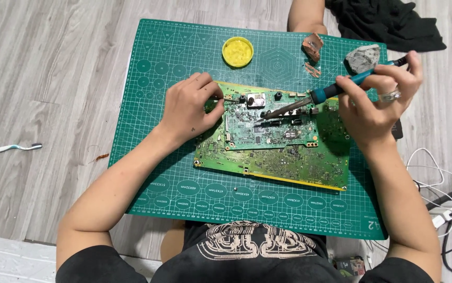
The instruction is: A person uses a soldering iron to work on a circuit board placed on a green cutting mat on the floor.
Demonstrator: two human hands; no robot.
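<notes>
A green circuit board (278,157) lies on a green cutting mat (152,68) on the floor. My left hand (188,107) rests on the board's left top corner, its fingers pinching something thin that I cannot make out. My right hand (375,99) grips a blue-handled soldering iron (336,90), its metal tip slanting down left onto the upper middle of the board.
A round yellow tin (237,51) sits at the mat's top. Copper-coloured scraps (313,47) and a grey sponge-like lump (363,56) lie at the top right. A black cloth (388,21), white cables (435,183) at right, and a toothbrush (14,148) at left lie on the wood floor.
</notes>
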